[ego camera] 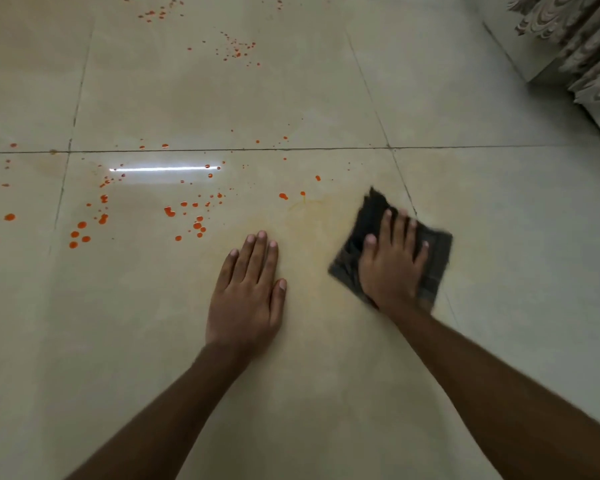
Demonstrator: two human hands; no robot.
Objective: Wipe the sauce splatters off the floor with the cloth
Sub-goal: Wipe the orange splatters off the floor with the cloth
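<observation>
Orange-red sauce splatters (184, 216) dot the beige tiled floor (222, 98), mostly to the left and far ahead, with two drops (283, 196) just beyond my hands. A dark grey cloth (371, 216) lies flat on the floor at centre right. My right hand (392, 265) presses on it with spread, straight fingers; the cloth looks motion-blurred. My left hand (248, 292) rests flat on the bare tile to the left of the cloth, fingers straight. A faint yellowish smear (309, 206) marks the tile between the hands and the nearest drops.
A pale wall base (548, 69) with patterned curtain fabric (582, 39) stands at the top right. Dark grout lines (222, 149) cross the floor. A bright light reflection (163, 168) glares on the tile at left centre.
</observation>
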